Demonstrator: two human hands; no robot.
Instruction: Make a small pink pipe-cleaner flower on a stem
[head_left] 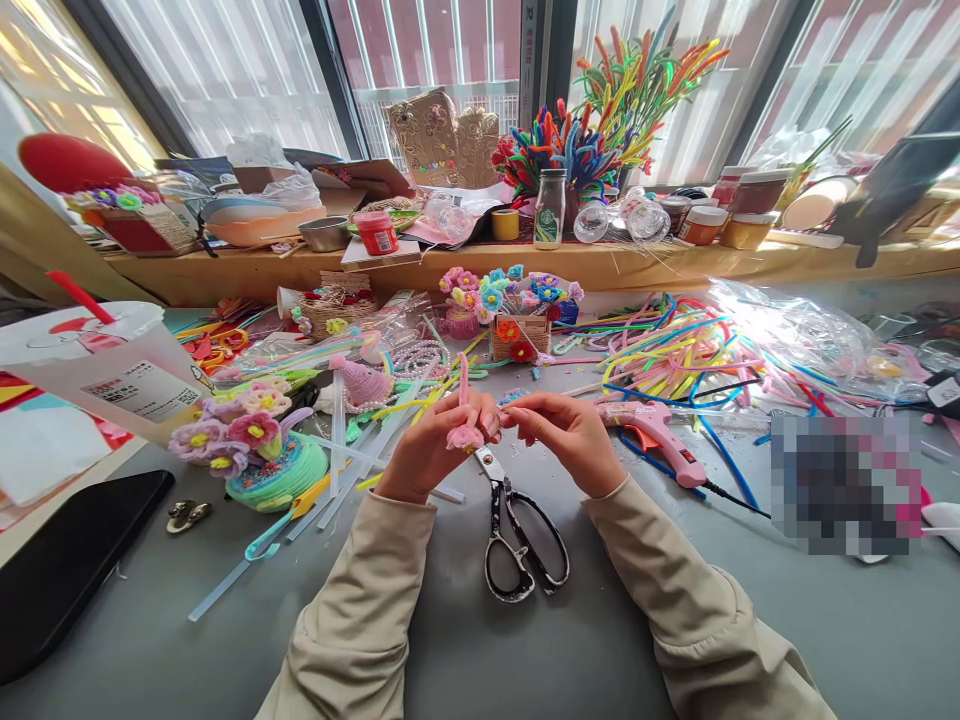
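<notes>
My left hand (442,445) is closed around a pink pipe cleaner (464,438), which is bent into a fuzzy loop below the fingers and sticks up in a straight stem above them. Close against it, my right hand (562,432) is pinched at the fingertips. What sits between those fingertips is too small to make out. Black-handled scissors (527,540) lie on the grey table just below both hands, blades pointing away under them. To the right of my right hand rests a pink glue gun (660,435) with a black cord.
Clear glue sticks (352,478) and a green pot of pipe-cleaner flowers (277,465) lie to the left, with a phone (82,565) and a drink cup (112,370). Loose pipe cleaners (675,345) pile up at the back right. A flower box (517,337) stands centrally behind.
</notes>
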